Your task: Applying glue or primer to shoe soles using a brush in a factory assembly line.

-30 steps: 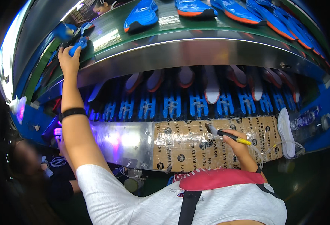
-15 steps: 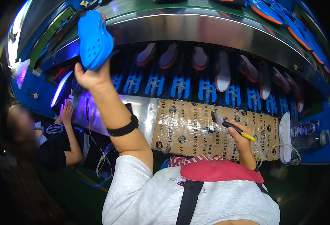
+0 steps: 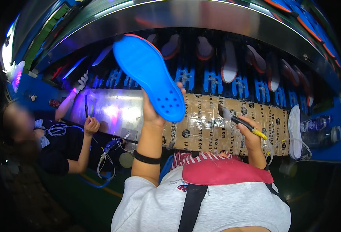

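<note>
A blue shoe sole [image 3: 145,73] with an orange-red edge and a cluster of small holes at its near end is held up by my left hand [image 3: 151,110]. My fingers wrap behind it, and part of the hand is hidden by the sole. My right hand [image 3: 251,135] grips a brush [image 3: 245,123] with a black handle and yellow end, its dark bristles pointing left over the cardboard-covered bench [image 3: 201,127]. A thin clear tube [image 3: 270,145] runs near the brush's yellow end. The sole is well left of the brush, apart from it.
Shoe bottoms [image 3: 229,63] hang in a row above blue holders [image 3: 213,81] behind the bench. More blue soles [image 3: 313,25] lie on the upper shelf. A white sole [image 3: 295,131] and a plastic bottle [image 3: 317,123] are at right. A co-worker's hands [image 3: 91,125] work at left.
My left hand has brought the blue sole down from the upper shelf, rightward and closer to me. My right hand still holds the brush in nearly the same place. The co-worker's hands have moved apart.
</note>
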Available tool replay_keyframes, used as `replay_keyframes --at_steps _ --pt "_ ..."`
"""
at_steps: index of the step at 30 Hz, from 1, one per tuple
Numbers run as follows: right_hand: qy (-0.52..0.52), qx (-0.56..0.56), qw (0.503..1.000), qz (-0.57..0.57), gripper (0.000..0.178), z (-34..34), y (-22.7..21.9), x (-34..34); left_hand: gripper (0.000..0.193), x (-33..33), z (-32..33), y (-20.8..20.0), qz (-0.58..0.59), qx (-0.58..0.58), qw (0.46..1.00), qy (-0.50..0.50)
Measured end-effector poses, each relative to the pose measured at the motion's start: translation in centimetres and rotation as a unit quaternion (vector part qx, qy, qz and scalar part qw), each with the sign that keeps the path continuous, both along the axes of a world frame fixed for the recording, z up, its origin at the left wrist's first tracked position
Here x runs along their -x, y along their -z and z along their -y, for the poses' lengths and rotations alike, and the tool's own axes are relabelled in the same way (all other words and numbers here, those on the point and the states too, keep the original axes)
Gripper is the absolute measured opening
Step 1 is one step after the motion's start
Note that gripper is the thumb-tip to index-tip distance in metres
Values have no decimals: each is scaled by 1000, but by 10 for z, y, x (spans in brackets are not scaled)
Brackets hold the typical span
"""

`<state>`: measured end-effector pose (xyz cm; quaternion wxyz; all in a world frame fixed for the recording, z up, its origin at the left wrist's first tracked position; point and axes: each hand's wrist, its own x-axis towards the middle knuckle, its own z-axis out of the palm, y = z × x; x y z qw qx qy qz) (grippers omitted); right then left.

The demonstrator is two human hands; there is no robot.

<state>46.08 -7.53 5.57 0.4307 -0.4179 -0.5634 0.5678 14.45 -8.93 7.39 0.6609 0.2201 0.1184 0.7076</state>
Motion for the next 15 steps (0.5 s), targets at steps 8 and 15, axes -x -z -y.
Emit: replay_keyframes --at_steps 8,15 --pt "-15 34 997 -74 25 -3 -21 7 61 -51 33 51 27 134 989 62" --pt "-97 -174 980 27 25 -4 -70 36 72 -93 37 59 46 143 980 134"
